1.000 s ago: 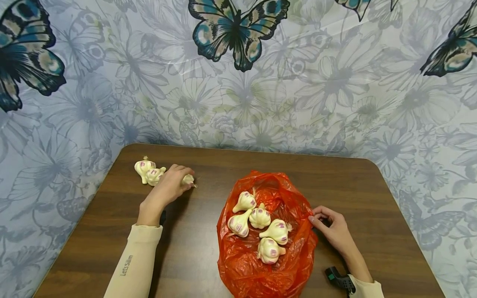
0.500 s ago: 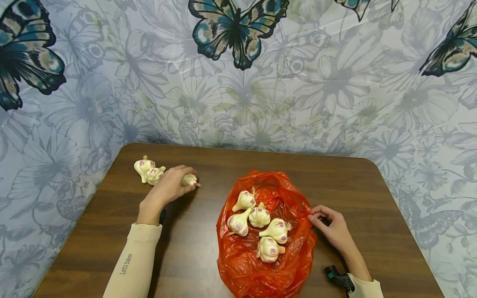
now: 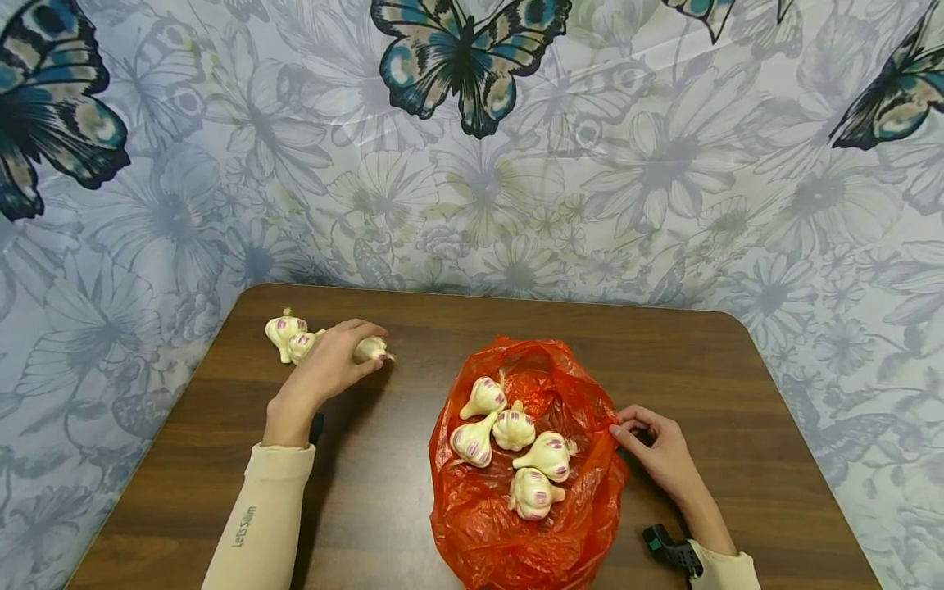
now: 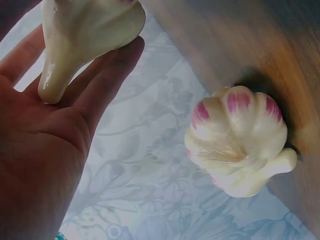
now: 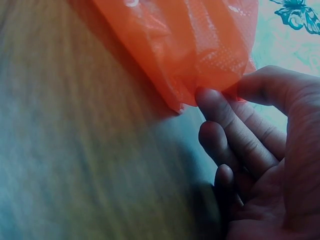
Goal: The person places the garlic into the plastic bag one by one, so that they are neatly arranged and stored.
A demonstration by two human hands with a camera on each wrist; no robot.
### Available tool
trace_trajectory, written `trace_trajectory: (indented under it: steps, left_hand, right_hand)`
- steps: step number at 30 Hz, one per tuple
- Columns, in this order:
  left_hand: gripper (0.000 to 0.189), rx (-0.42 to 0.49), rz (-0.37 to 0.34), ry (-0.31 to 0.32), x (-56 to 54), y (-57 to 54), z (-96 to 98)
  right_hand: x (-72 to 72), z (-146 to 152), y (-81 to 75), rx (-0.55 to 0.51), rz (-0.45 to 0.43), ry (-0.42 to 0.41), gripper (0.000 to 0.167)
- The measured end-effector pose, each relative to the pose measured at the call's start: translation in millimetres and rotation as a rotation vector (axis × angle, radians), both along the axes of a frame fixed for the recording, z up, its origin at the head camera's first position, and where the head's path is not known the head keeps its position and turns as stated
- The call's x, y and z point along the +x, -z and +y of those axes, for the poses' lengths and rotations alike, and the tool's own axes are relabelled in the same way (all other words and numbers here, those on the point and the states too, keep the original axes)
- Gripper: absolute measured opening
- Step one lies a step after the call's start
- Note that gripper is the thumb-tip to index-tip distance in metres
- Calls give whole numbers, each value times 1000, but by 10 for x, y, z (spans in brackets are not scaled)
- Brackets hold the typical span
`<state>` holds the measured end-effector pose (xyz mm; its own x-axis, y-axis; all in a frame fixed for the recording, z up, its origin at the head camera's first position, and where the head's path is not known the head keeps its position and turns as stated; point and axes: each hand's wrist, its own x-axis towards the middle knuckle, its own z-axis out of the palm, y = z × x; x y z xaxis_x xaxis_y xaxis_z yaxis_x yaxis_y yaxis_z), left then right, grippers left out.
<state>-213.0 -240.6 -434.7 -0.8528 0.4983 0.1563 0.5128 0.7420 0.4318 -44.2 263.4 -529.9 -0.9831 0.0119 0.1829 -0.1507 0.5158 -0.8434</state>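
Note:
My left hand (image 3: 328, 365) grips a garlic bulb (image 3: 370, 350) at the back left of the table. Up close in the left wrist view, that bulb (image 4: 95, 30) sits between thumb and fingers, its stem towards the palm. Just left of this hand lie two more garlic bulbs (image 3: 284, 333), partly covered by it in the head view. My right hand (image 3: 667, 459) pinches the right rim of a red plastic bag (image 3: 472, 512) between thumb and forefinger, as the right wrist view also shows. Several garlic bulbs (image 3: 514, 428) rest in the wide-mouthed bag.
The brown wooden table (image 3: 398, 492) ends at a wall covering (image 3: 516, 221) with butterflies and flowers. A black strap device (image 3: 673, 555) is on the right wrist. Bare tabletop shows between the left hand and the bag.
My left hand, with the garlic bulb, first edged slightly right, then drew back a little to the left. The right hand and the bag have kept their places.

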Motion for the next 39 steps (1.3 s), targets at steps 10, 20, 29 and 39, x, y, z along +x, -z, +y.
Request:
trace_trajectory:
  steps: [10,20,29,39]
  left_hand:
    - [47,14,21,36,55,-100,160]
    - [46,46,90,120,177,-301,458]
    - [45,77,80,168,189,-343,758]
    - [44,112,102,224,213,-421,1034]
  right_hand:
    - [-12,4,17,-10,0,-2,4]
    - [-28,5,16,-25,5,-8,5]
    - [-56,32,12,-28,15,-12,7]
    - [-119,85,34,-40,17,-27,6]
